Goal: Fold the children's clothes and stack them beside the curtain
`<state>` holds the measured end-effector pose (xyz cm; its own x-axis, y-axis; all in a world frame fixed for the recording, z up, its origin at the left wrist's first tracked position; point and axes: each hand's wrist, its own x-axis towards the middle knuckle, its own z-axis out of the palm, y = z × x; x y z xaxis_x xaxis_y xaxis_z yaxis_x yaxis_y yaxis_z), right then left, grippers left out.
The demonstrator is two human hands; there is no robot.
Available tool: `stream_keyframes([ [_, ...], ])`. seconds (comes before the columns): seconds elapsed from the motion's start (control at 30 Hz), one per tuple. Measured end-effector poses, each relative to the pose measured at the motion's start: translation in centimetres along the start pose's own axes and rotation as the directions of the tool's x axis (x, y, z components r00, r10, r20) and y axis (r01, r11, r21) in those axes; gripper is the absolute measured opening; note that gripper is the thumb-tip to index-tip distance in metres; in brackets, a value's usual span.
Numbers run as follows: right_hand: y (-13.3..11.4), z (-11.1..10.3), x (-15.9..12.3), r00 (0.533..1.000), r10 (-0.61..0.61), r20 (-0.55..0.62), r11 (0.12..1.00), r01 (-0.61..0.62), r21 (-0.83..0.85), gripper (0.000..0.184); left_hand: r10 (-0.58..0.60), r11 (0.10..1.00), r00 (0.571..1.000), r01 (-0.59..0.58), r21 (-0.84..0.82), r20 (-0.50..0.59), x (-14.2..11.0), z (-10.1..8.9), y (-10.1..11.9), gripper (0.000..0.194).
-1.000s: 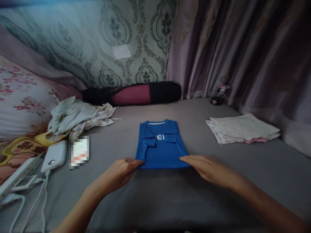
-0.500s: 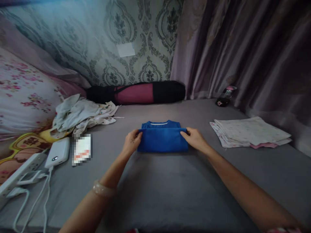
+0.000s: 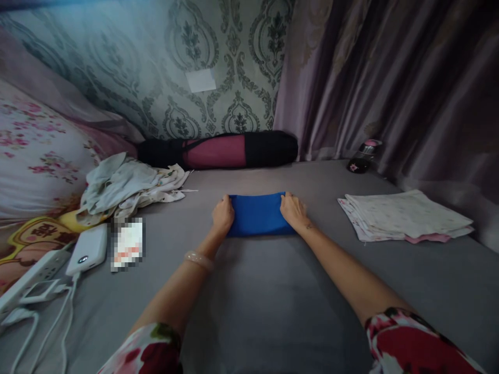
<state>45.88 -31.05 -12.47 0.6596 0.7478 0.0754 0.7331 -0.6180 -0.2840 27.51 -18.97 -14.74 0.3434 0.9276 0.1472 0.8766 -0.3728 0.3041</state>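
Note:
A blue shirt (image 3: 258, 215), folded into a small rectangle, lies on the grey bed sheet (image 3: 249, 291) in front of me. My left hand (image 3: 223, 214) pinches its far left corner. At the far right corner, my right hand (image 3: 293, 210) grips the cloth in the same way, fingers closed. The far edge is stretched between both hands, and the collar is out of sight. Part of each side of the shirt is covered by my hands.
On the right lies a stack of folded cloths (image 3: 409, 215), with a dark bottle (image 3: 360, 158) behind. A black and maroon long bag (image 3: 218, 151) lines the wall. To the left are crumpled clothes (image 3: 132, 182), a white power bank (image 3: 88, 249) and a power strip (image 3: 39, 272) with cables.
Both hands have moved away from me with the folded edge, now over the collar that showed before. My hands' grip has shifted to the shirt's far corners, and my sleeves have come into view.

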Motion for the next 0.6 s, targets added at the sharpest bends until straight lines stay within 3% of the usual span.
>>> stream_keyframes([
  [0.33, 0.7, 2.0, 1.7, 0.999, 0.044, 0.014, 0.999, -0.044, -0.02, 0.04, 0.003, 0.992, 0.999, -0.009, 0.125, 0.047, 1.4, 1.7, 0.1, 0.036],
  [0.6, 1.0, 2.5, 2.5, 0.998, 0.07, 0.006, 0.997, -0.07, -0.04, 0.042, -0.022, 0.987, 1.0, 0.018, 0.159, 0.018, 1.5, 2.1, 0.0, 0.037],
])
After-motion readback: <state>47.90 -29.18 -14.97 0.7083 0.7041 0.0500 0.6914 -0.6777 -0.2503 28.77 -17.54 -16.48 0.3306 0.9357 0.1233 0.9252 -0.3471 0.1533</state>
